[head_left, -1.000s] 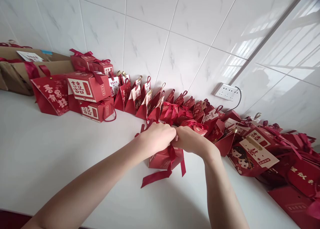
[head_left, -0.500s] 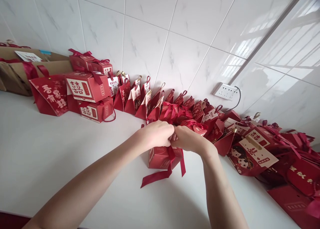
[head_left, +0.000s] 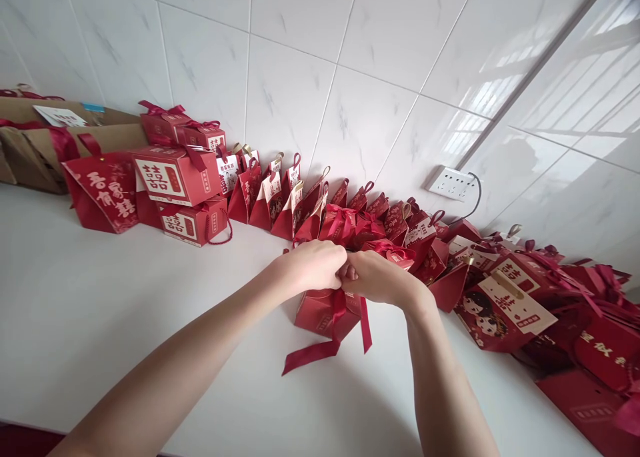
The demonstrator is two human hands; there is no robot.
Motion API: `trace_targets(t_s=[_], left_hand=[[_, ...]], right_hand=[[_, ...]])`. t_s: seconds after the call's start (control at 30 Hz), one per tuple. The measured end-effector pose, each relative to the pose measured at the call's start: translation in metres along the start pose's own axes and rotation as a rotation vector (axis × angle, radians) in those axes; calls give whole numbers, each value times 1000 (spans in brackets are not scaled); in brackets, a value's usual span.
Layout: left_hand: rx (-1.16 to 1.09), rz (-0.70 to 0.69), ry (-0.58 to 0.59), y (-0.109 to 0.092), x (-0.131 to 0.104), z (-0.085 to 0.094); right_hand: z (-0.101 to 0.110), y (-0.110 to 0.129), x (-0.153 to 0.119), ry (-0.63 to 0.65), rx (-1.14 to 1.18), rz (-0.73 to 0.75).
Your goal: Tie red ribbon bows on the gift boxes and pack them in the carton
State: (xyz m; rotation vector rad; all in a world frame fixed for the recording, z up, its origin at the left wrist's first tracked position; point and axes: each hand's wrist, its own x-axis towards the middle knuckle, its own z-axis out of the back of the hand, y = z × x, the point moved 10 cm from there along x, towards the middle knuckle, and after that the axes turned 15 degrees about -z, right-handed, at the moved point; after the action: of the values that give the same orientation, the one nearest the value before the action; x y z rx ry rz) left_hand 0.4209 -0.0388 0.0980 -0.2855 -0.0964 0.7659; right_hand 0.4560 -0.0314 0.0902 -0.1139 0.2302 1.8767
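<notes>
**White bench (head_left: 125, 290), a crowd of red behind**

Taking the red box (head_left: 315, 312) as the centre of a clock, one tail of its wine-red ribbon (head_left: 310, 355) trails nearest, out at seven o'clock; another hangs towards four, just beside the box. Over the box, near twelve, the left hand (head_left: 317, 265) and right hand (head_left: 373, 274) meet. Both are curled closed, and the ribbon runs up under them, so I take it each has ribbon pinched; their tips are hidden, so I can't say which part. Meeting from above seems sensible: both can work at one spot while the bench bears the box.

At three o'clock sits a pile of boxes (head_left: 505, 310), leaning on one another, seemingly put down without much order. From eleven round to one, a close row of peaked boxes (head_left: 283, 225) lines the tiled wall (head_left: 295, 104), probably to keep space in front. Towards ten stand stacked boxes (head_left: 175, 174), then a brown carton (head_left: 107, 137) farther out. Towards one or two, a power strip (head_left: 453, 182) is against the wall.
</notes>
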Motion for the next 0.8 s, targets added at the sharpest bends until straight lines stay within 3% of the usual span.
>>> trace_targets(t_s=[0.3,0.8], left_hand=[[11,52,72,6,-7,-2],[145,-55,65,-3,1,-6]], right_hand=[[2,-4,-3,20,38,-28],[-2,-2,-3,12,14,-57]])
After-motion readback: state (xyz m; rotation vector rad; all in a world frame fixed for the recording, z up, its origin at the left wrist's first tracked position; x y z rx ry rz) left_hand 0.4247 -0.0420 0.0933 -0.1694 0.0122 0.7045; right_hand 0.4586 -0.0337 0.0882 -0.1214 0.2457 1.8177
